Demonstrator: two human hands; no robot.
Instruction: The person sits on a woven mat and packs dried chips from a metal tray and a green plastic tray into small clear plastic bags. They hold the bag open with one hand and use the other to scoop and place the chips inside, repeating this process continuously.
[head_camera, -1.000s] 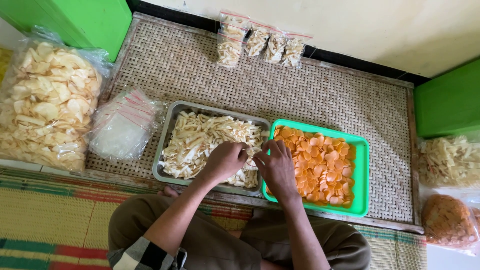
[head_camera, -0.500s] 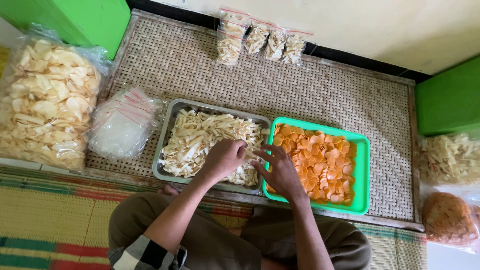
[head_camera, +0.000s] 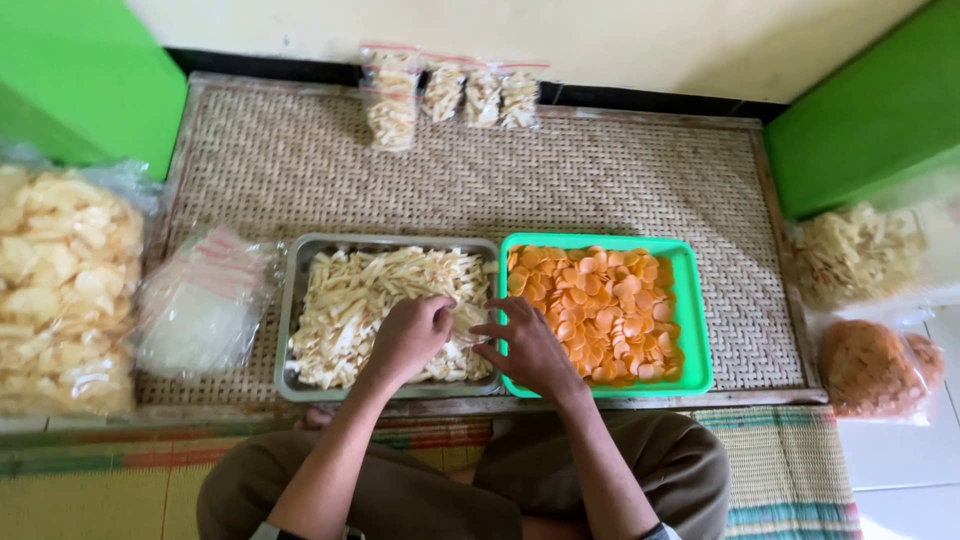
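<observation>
A grey metal tray (head_camera: 291, 300) holds pale stick-shaped crackers (head_camera: 350, 300). Beside it on the right, a green plastic tray (head_camera: 695, 310) holds round orange chips (head_camera: 605, 310). My left hand (head_camera: 412, 335) rests knuckles-up on the pale crackers at the metal tray's right side, fingers curled into them. My right hand (head_camera: 525, 350) lies over the seam between the two trays, fingers spread and pointing left toward the left hand. What the fingers grip is hidden under the hands.
The trays sit on a woven rattan board (head_camera: 620, 170). Several small filled snack bags (head_camera: 450, 95) lie at its far edge. A stack of empty clear bags (head_camera: 200, 305) and a big bag of pale chips (head_camera: 60, 290) lie left. Two more snack bags (head_camera: 870, 320) lie right, with green walls (head_camera: 870, 110).
My right hand has shifted slightly left from the orange chips toward the metal tray. The left hand has stayed on the pale crackers, curling a little.
</observation>
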